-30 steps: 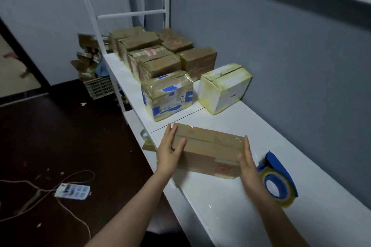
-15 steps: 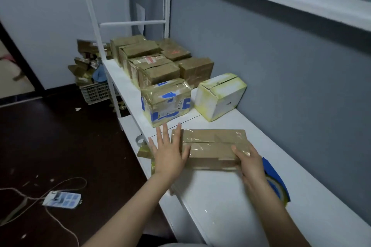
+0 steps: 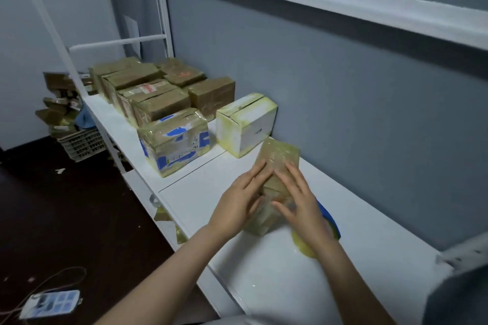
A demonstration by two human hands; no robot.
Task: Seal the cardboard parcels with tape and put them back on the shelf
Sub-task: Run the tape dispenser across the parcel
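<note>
Item: taped cardboard parcel (image 3: 280, 157), being kept on the white shelf (image 3: 266, 287), near the white-and-yellow box (image 3: 245, 124). It is being pressed by the left hand (image 3: 241, 199) and right hand (image 3: 298, 202), fingers straight, slightly spread, laid flat. Tape roll (image 3: 328, 219) is being partly hidden by the right wrist.

The shelf (image 3: 264, 285) is white against a grey-blue wall (image 3: 343, 113). The nearest parcel (image 3: 280, 155) is brown under glossy clear tape. One box (image 3: 248, 124) is white with yellowed edges, another (image 3: 174, 140) is tan with blue patches. The tape roll (image 3: 330, 219) is blue and yellow, and the floor (image 3: 66, 206) is dark brown.
</note>
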